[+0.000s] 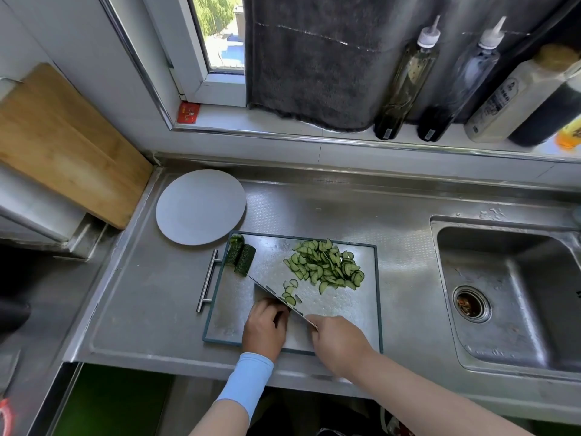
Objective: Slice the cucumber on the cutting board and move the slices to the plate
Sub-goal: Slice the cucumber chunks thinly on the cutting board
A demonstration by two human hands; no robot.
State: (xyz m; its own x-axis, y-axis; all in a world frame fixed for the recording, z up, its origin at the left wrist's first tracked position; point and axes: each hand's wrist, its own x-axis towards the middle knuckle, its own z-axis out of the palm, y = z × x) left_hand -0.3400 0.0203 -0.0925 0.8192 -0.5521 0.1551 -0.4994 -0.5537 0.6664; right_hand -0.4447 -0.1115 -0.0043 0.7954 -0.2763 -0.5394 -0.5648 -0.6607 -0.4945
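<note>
The fingers (276, 307) of the left hand (265, 330) were curled under, knuckles toward the blade. What they pinned was hidden by the hand and the steel, so I cannot tell their hold; a cucumber half steadied for cutting seems likely. The right hand (341, 341) was wrapped around the handle of the knife (267, 291), whose blade ran away from it, touching the left knuckles, probably so they could guide each cut. Just beyond the blade lay a few fresh slices (289, 294). Farther out, to the right, sat the main heap of half-moon slices (327, 265), apparently pushed aside to keep the cutting spot free. Two uncut cucumber pieces (240, 254) waited at the far left corner, past the knife tip. Everything lay on a metal cutting board (345, 309) with a bar handle. The round plate (201, 207), beyond that corner, held no slices, so the transfer remained undone. The steel bench (151, 294) ran right to a sink (515, 294). Behind it were sauce bottles (405, 80) and a dark towel (314, 58) at the window sill, and a wooden board (63, 143) leaned at far left.
</note>
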